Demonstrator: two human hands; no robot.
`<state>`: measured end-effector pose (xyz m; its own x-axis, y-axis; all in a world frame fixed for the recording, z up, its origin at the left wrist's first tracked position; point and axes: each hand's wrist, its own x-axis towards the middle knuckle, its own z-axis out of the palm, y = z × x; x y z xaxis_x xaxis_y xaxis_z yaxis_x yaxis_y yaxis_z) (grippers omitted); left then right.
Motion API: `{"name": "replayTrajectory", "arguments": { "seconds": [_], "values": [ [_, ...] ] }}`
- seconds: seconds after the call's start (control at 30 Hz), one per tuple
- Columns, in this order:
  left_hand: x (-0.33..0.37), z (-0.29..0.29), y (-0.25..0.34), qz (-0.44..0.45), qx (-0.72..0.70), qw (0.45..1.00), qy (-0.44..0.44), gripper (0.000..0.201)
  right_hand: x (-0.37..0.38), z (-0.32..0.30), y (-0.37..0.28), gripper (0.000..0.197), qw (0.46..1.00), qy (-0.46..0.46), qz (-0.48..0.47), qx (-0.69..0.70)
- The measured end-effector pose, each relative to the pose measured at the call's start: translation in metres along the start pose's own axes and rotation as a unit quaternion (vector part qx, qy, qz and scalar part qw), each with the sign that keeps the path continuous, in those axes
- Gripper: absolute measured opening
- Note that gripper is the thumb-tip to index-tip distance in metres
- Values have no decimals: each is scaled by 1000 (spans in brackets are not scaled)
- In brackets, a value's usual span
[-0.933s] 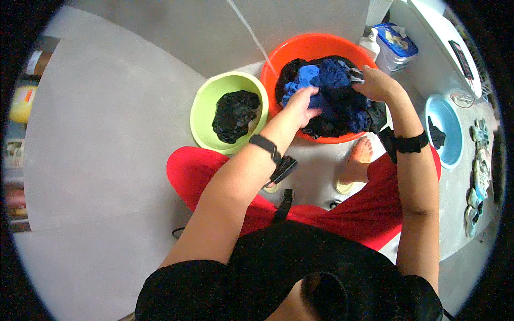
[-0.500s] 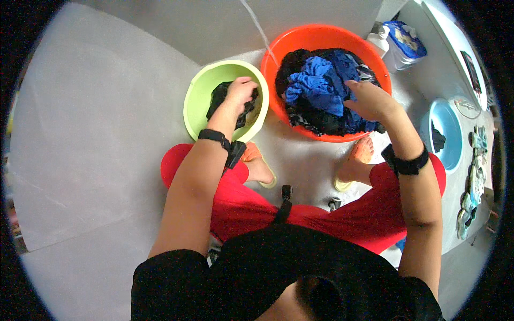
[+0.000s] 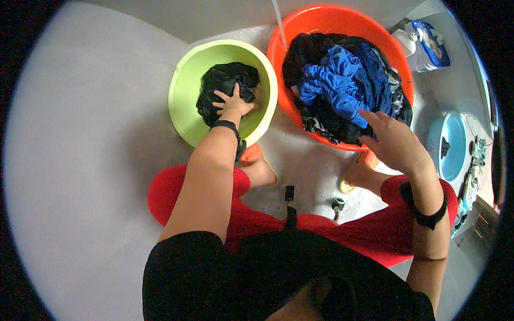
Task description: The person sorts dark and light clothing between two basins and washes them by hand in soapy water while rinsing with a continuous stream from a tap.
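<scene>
Inside the light green basin point(image 3: 188, 69), a crumpled black garment point(image 3: 225, 80) lies bunched up. My left hand point(image 3: 234, 102) rests on it with fingers spread wide. To the right, the large orange-red basin point(image 3: 316, 17) is heaped with dark clothes, a bright blue garment point(image 3: 342, 80) and a darker navy one point(image 3: 373, 75) on top. Over its near right rim, my right hand point(image 3: 395, 140) is raised with fingers apart and nothing in them. Whether its fingertips touch the clothes I cannot tell.
A thin stream of water point(image 3: 279, 24) falls at the orange-red basin's left rim. A white bottle point(image 3: 405, 41) and a blue-lidded tub point(image 3: 430, 48) stand behind it. Farther right is a light blue basin point(image 3: 455, 144) with a small dark cloth. Orange slippers are on my feet, between basins and stool.
My left hand has gone from bent fingers to a flat spread on the black garment. My right hand has drawn back toward me from the clothes. The view has shifted slightly.
</scene>
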<state>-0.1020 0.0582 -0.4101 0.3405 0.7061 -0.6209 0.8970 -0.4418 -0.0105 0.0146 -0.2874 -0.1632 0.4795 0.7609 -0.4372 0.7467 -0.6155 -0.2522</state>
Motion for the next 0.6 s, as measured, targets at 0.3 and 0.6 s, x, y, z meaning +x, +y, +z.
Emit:
{"name": "replayTrajectory", "arguments": {
  "seconds": [0.3,0.6],
  "values": [
    [41,28,-5,60,-21,988,139,76,-1,12,3,48,999,-44,25,6],
    [46,-76,-49,-53,-656,735,-163,27,-17,6,5,39,996,77,-42,5]
  ]
}}
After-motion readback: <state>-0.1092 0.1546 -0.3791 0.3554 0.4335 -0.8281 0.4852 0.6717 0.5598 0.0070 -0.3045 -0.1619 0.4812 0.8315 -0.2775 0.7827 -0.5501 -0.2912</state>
